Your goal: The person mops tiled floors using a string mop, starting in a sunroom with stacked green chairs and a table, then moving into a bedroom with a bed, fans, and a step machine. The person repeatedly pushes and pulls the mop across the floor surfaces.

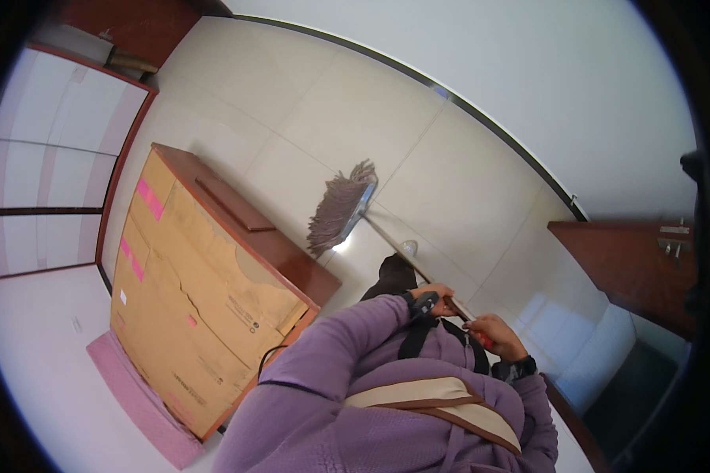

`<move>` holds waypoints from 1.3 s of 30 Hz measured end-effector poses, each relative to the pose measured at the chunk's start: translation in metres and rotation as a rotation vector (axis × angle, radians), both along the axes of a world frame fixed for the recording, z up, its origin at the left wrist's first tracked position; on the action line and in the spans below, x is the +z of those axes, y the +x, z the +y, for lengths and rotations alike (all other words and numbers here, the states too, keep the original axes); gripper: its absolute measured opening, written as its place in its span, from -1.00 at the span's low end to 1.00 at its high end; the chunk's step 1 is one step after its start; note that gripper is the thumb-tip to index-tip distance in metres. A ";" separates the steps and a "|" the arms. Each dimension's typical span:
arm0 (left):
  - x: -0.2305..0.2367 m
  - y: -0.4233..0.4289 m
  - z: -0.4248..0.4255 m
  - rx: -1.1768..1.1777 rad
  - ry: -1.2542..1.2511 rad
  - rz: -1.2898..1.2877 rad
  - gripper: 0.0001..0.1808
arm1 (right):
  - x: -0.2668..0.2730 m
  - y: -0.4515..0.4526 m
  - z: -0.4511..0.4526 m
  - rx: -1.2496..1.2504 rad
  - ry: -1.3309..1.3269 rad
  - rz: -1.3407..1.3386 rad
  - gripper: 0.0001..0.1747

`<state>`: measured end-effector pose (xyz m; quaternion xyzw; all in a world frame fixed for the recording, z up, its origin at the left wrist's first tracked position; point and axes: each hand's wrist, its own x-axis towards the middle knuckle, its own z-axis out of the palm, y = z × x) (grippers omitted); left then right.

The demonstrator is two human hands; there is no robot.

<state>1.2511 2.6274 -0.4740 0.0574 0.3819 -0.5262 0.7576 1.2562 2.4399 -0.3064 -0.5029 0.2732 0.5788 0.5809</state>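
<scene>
A string mop (343,207) with grey-brown strands and a metal clamp rests on the tiled floor ahead of me. Its long handle (397,247) slants back to my body. My left hand (438,298) is wrapped around the handle in front of my waist. Close to the handle's red end, my right hand (500,336) grips it too, lower right of the left hand. Each wrist wears a dark strapped device. One of my shoes (410,247) shows beside the handle.
A red-brown wooden cabinet (296,266), covered with flattened cardboard (201,295), stands at left. Pink cloth (142,402) lies along its far side. A white wall (509,77) with dark skirting borders the floor. A brown door (627,266) is at right; a framed panelled unit (53,154) stands far left.
</scene>
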 end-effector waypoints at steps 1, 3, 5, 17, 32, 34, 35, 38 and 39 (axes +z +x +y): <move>0.001 0.013 -0.009 -0.079 -0.017 0.008 -0.67 | 0.008 0.002 -0.004 -0.048 -0.027 -0.002 -0.85; 0.001 0.030 -0.023 -0.215 -0.072 0.001 -0.69 | 0.017 -0.003 -0.007 -0.183 -0.063 0.004 -0.83; -0.002 0.042 -0.036 -0.326 -0.164 -0.036 -0.69 | 0.021 -0.012 -0.012 -0.365 -0.071 0.002 -0.80; 0.046 0.090 -0.080 -0.868 0.040 -0.638 -0.72 | -0.007 -0.049 0.015 -1.692 0.678 0.395 -0.75; 0.118 0.168 0.029 -0.728 0.090 -0.670 -0.83 | -0.006 0.028 0.036 -0.743 0.248 -0.210 -0.57; 0.143 0.179 0.056 -0.853 0.169 -0.840 -0.71 | -0.046 0.048 0.034 -0.916 0.186 -0.139 -0.58; 0.156 0.181 0.066 -0.826 0.170 -0.815 -0.62 | -0.069 0.057 0.033 -1.013 0.135 -0.077 -0.58; 0.190 0.186 0.069 -0.658 0.178 -0.808 -0.45 | -0.140 0.098 0.031 -1.043 0.085 0.230 -0.56; 0.198 0.190 0.064 -0.610 0.217 -0.823 -0.47 | -0.163 0.114 0.035 -1.068 0.132 0.282 -0.56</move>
